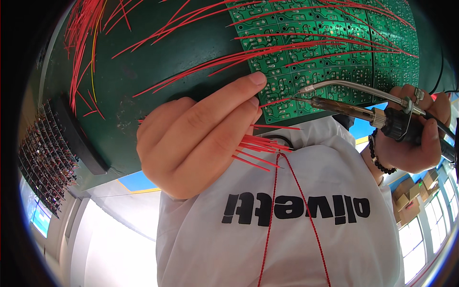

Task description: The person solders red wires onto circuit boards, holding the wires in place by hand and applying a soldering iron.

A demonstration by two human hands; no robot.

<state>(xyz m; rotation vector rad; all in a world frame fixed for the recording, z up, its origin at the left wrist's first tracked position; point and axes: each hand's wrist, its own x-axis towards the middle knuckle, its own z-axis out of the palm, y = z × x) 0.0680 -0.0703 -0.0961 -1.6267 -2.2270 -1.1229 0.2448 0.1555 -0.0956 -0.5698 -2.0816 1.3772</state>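
Observation:
My left hand (191, 143) is closed round a bunch of red wires (260, 143), whose ends stick out below its fingers. From its fingertips one single red wire (275, 102) reaches over the near edge of a green circuit board panel (283, 113). In my right hand (411, 143) is a soldering iron (346, 109) with a curved metal feed tube (356, 85) clamped along it. The iron's tip and the tube's end come together at the end of that single wire. More red wires (210, 61) lie across the panel and trail off its left side.
The panel rests on a dark green work surface (143, 62). A heap of loose red wires (83, 57) with one yellow wire (94, 71) lies at the far left. Beyond a black edge strip (81, 138) are densely packed small components (45, 153). Cardboard boxes (409, 198) show at the right.

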